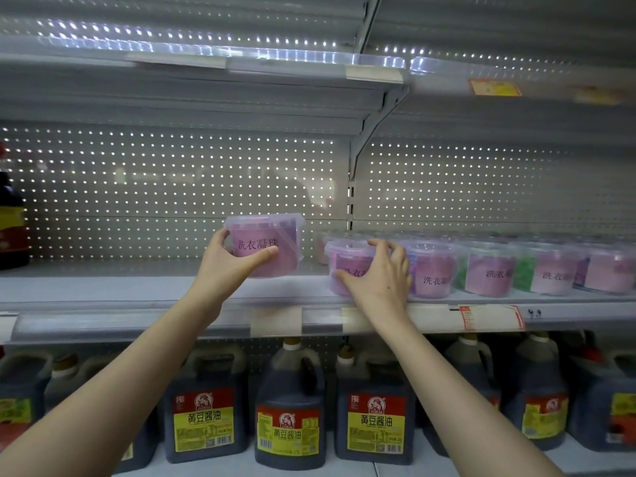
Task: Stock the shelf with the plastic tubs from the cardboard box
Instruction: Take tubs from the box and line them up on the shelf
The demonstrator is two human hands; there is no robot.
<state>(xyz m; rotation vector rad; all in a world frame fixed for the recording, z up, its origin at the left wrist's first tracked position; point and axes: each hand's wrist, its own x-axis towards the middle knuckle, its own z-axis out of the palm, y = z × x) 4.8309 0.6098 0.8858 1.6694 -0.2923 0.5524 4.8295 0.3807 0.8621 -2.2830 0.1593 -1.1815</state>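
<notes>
Head view of a store shelving bay. The left hand (227, 261) grips a lidded, pink-labelled plastic tub (268, 247) by its side, thumb across the label, low over the grey middle shelf (120, 287); contact with the board cannot be told. The right hand (378, 280) curls over a second tub (347, 266) standing at the shelf's front edge, just beside a row of similar tubs (488, 273) running right. A perforated back panel (172, 187) stands behind, with an upper shelf (206, 80) overhead. A dark bottle (12, 222) stands at the far left. Dark sauce jugs (289, 407) fill the lower shelf; a price label (488, 318) hangs on the edge strip.
</notes>
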